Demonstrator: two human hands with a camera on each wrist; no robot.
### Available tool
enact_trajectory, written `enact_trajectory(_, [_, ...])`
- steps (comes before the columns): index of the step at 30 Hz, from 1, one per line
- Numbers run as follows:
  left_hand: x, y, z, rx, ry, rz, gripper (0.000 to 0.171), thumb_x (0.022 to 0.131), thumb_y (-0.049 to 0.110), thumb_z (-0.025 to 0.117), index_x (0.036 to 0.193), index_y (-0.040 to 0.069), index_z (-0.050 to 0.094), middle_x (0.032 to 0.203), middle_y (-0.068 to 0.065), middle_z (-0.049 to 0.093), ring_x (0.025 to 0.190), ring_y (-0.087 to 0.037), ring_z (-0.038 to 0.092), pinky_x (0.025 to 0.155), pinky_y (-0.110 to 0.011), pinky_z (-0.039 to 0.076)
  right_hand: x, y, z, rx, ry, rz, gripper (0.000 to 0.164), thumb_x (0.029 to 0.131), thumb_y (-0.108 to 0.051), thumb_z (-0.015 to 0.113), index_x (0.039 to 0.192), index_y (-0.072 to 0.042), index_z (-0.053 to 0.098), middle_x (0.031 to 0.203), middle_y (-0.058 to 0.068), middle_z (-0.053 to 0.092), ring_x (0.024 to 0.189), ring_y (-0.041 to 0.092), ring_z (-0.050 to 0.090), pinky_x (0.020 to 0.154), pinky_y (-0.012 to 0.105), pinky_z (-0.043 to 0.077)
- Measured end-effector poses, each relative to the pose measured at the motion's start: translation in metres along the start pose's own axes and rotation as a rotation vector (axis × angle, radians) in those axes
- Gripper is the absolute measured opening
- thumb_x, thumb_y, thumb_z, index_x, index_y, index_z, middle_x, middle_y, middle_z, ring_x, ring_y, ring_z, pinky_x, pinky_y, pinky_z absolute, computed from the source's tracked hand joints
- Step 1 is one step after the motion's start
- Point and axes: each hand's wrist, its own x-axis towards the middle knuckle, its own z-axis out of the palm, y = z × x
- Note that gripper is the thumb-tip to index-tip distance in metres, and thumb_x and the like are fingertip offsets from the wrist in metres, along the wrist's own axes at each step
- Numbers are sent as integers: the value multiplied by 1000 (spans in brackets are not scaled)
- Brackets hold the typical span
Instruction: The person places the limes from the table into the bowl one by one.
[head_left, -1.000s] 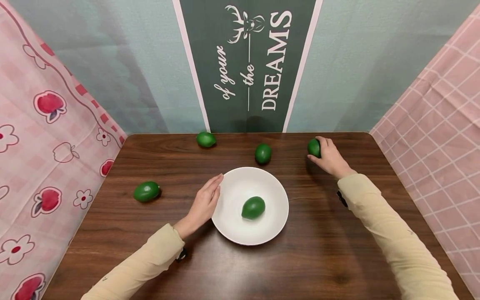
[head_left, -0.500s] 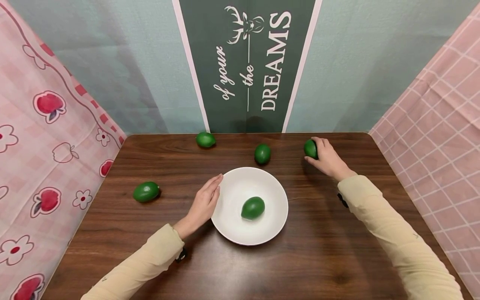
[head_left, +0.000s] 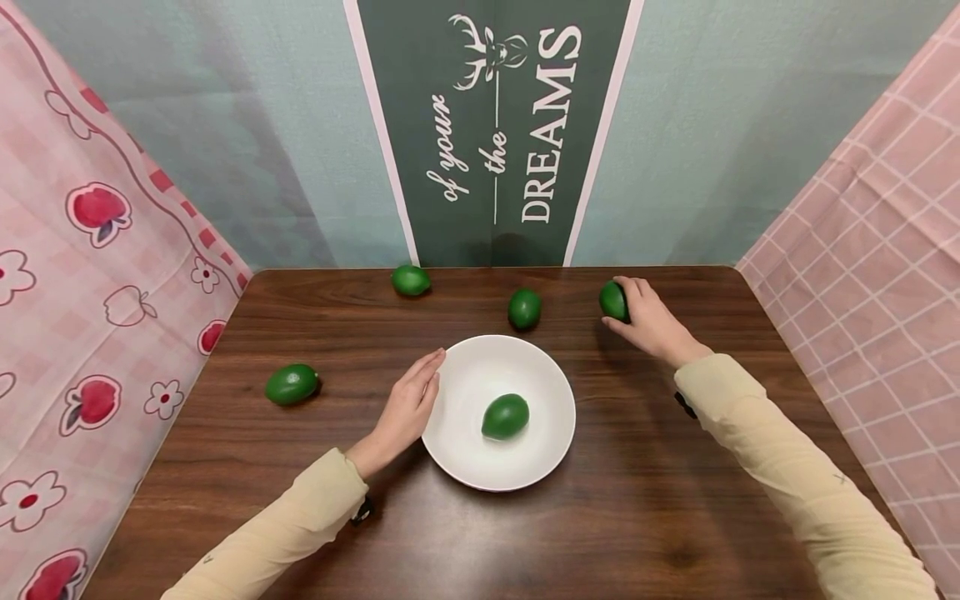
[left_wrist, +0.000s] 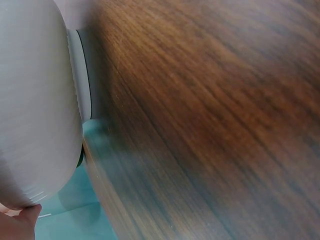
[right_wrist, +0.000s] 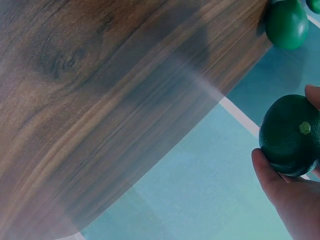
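My right hand (head_left: 647, 320) grips a green lime (head_left: 612, 301) at the back right of the table, thumb on the near side and fingers over the far side. The right wrist view shows the same lime (right_wrist: 289, 135) between thumb and fingers, its stem spot visible. My left hand (head_left: 405, 406), fingers straight and together, rests against the left rim of a white bowl (head_left: 551, 433). In the left wrist view the bowl's outer wall (left_wrist: 37, 100) fills the left side, fingertips touching it at the bottom. One lime (head_left: 506, 417) lies inside the bowl.
Behind the bowl lies a lime (head_left: 524, 309), with another (head_left: 411, 281) by the back edge. A further lime (head_left: 292, 384) sits at the left of the brown wooden table (head_left: 637, 508). Curtains, including a pink gridded one (head_left: 862, 275), enclose the back and sides.
My right hand has moved slightly left with the lime in its grip. The left hand and the bowl have stayed in place.
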Motion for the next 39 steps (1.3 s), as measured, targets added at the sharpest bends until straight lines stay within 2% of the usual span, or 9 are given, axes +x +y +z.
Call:
enact_trajectory(30, [0,-1,0,11,4,11,33,93,4,44,125,-4,53,129,-13,51,120,-23,48,101,-32,37,-4,-36,-2,-39,31,-144,67,82,-19,67,133,6,31,124,27,37,105,38,44,85,52,43])
enact_trajectory(39, [-1,-2,2,10,46,66,33,94,5,43,123,-6,54,126,-17,53,116,-27,50,97,-37,41,-8,-48,-2,-30,49,-219,65,82,-18,67,132,6,32,123,26,39,105,36,44,85,51,44])
